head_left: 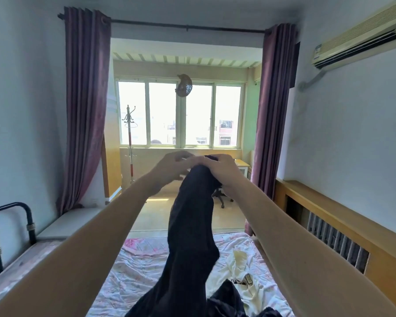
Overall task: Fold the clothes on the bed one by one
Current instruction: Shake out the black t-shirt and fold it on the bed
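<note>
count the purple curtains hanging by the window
2: the left curtain hangs at the left end of the rod, the right curtain at its right end; none looks hidden.

We hold a long dark fabric garment [192, 225] above the pink floral-sheeted bed [133, 271]; a crumpled cream cloth garment [240, 268] lies right, the four-paned window [181, 115] far behind.

- One head-worn, wide-angle view, looking forward and slightly down along both outstretched arms.
- It faces the window [179, 115] at the far end of the room, across the bed [133, 268] below.
- Hands sit near, mid-frame; the walls bend at the edges.
</note>
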